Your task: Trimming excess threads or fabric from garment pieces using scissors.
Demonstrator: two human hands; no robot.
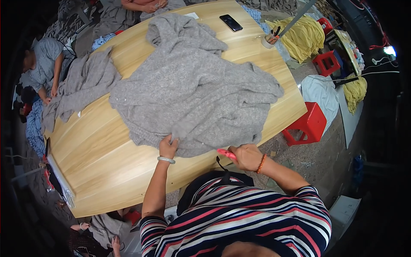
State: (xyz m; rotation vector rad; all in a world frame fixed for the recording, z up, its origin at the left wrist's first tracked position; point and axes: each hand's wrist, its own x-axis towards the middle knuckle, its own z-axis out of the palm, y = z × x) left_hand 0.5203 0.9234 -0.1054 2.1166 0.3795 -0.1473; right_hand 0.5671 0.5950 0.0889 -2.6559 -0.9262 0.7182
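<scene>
A grey knitted sweater [192, 90] is spread over the wooden table [102, 171], its folds bunched toward the near side. My left hand [168, 146], with a pale bangle at the wrist, pinches the sweater's near edge. Just off that edge, to the right, my right hand [247, 157] is closed round a small pink-red tool [227, 154] that points left toward the knit. The fist covers most of the tool, so I cannot tell its kind. An orange beaded bracelet circles my right wrist.
A phone [231, 23] and a cup of pens and tools [270, 40] stand at the far right. At left, a person [47, 64] handles another grey knit [85, 79]. Other people are beyond the far edge and at lower left. Red stools [308, 124] stand right of the table.
</scene>
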